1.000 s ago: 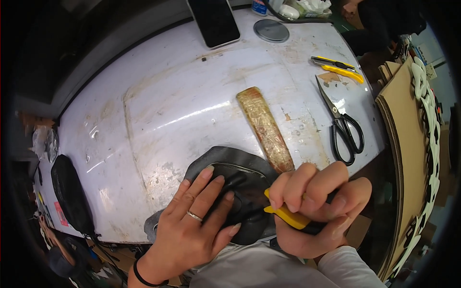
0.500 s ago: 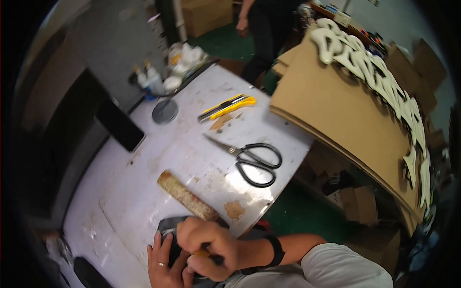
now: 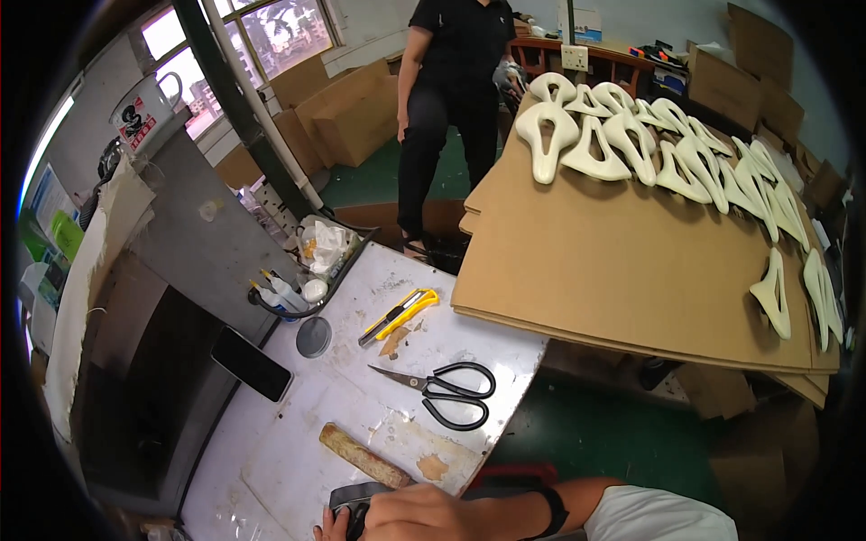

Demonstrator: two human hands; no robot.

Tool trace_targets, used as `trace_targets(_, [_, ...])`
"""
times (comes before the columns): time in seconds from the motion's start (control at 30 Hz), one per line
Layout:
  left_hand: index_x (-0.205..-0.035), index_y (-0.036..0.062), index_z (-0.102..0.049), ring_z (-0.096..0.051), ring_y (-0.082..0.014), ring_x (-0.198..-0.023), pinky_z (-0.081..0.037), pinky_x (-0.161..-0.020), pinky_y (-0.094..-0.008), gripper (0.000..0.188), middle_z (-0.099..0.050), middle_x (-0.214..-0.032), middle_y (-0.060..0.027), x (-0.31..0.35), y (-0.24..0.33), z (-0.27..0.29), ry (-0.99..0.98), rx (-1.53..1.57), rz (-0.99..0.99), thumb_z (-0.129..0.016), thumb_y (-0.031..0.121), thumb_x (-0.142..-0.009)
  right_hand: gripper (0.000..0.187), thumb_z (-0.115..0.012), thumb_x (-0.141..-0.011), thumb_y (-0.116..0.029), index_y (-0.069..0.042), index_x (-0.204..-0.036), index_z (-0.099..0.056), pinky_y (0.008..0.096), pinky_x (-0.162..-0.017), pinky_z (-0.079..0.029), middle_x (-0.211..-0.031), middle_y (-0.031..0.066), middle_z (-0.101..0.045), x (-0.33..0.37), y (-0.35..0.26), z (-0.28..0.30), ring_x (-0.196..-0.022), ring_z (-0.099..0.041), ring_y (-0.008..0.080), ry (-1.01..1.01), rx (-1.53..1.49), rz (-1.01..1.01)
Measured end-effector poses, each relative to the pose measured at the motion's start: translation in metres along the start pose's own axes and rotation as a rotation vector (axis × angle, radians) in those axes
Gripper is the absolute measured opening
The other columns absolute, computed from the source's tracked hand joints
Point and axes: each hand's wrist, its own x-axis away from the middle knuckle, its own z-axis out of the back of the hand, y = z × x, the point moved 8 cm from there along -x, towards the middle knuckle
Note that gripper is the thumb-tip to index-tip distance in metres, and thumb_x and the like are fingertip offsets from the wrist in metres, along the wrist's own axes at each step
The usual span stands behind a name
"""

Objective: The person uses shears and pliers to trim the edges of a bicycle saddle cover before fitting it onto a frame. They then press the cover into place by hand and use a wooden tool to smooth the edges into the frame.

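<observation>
At the lower edge, a black and dark grey piece (image 3: 356, 494) lies on the white worktable (image 3: 271, 451); most of it is hidden and its kind does not show. My left hand (image 3: 334, 523) has its fingertips on the piece's near side, the rest cut off by the frame. Bent into a fist over the piece is my right hand (image 3: 417, 514); what it holds is hidden now, though a yellow and black handle showed in it earlier. Just beyond lies a worn wooden stick (image 3: 365, 455). Farther off are black-handled scissors (image 3: 437, 390) and a yellow utility knife (image 3: 399, 316).
A phone (image 3: 253, 362), a round grey lid (image 3: 314, 337) and glue bottles (image 3: 278, 293) line the table's left side. To the right, stacked cardboard sheets (image 3: 586, 270) carry several cream bicycle saddle shells (image 3: 591, 153). A person (image 3: 456, 99) in dark clothes stands beyond the table.
My view has tilted up, so the hands and table sit lower and more of the room shows. The tool handle in my right hand is no longer visible. Scissors, knife and stick keep their places.
</observation>
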Motion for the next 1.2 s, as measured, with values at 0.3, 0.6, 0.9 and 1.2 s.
trace_targets(0.3, [-0.13, 0.0061, -0.074, -0.045, -0.0491, -0.146, -0.035, -0.117, -0.0675, 0.036, -0.051, -0.157, -0.0222, -0.005, 0.002, 0.011, 0.041, 0.046, 0.062, -0.059, 0.025, -0.104, 0.032, -0.073, -0.097, -0.034, -0.004, -0.097, -0.06, 0.0368, -0.059, -0.053, -0.086, 0.0105, -0.057, -0.013, 0.048, 0.025, -0.074, -0.068, 0.0264, -0.45, 0.442, -0.386])
trace_targets(0.6, [-0.122, 0.0031, -0.078, -0.041, -0.0536, -0.148, -0.032, -0.119, -0.0689, 0.031, -0.053, -0.154, -0.0252, -0.016, 0.005, 0.015, 0.018, 0.091, 0.051, -0.069, 0.02, -0.097, 0.045, -0.079, -0.089, -0.034, -0.005, -0.122, -0.067, 0.0469, -0.086, -0.053, -0.109, 0.0119, -0.062, 0.016, 0.104, 0.032, -0.104, -0.064, 0.0303, -0.504, 1.027, -0.319])
trace_targets(0.9, [-0.122, 0.004, -0.077, -0.042, -0.0508, -0.148, -0.034, -0.117, -0.0712, 0.034, -0.055, -0.153, -0.0227, -0.007, 0.01, 0.016, 0.063, 0.005, 0.096, -0.074, 0.021, -0.092, 0.031, -0.08, -0.09, -0.014, 0.0, -0.114, -0.067, 0.0405, -0.075, -0.054, -0.096, 0.0142, -0.063, 0.051, 0.067, 0.0, -0.088, -0.064, 0.0313, -0.303, 0.68, -0.249])
trace_targets(1.2, [-0.115, 0.0033, -0.078, -0.059, -0.0453, -0.135, -0.04, -0.115, -0.0633, 0.038, -0.068, -0.136, -0.0197, -0.004, 0.005, 0.035, 0.312, 0.178, -0.124, -0.08, 0.033, -0.091, 0.039, -0.079, -0.086, -0.008, 0.0, -0.122, -0.066, 0.0457, -0.083, -0.051, -0.108, 0.0177, -0.064, 0.05, 0.1, -0.009, -0.097, -0.06, 0.0385, -0.558, 0.71, -0.571])
